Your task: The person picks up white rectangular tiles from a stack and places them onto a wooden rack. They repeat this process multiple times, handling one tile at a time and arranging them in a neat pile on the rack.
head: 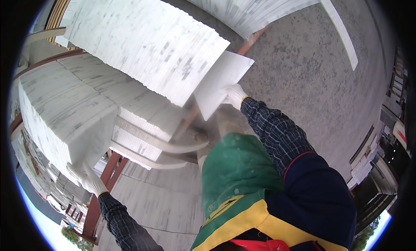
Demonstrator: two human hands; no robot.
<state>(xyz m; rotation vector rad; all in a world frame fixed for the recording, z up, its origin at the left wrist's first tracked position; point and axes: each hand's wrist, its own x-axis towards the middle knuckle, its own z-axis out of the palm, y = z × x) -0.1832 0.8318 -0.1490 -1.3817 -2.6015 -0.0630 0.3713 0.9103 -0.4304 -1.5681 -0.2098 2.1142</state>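
Observation:
My right hand, in a white knit glove, grips the lower right edge of a thin pale stone tile. That tile is tilted beside the near end of a long row of upright tiles, whose white edges show grey streaks. At the lower left my left hand, gloved the same way, has its fingers spread at the near corner of another stack of tiles. Whether those fingers touch the stack is hard to tell. A slightly blurred curved strip runs along smaller tile stacks between my hands.
Another row of tiles stands at the top. A long pale strip lies on the grey floor at the upper right. Red-brown metal beams stand beside my left hand. More stacked slabs are at the far right.

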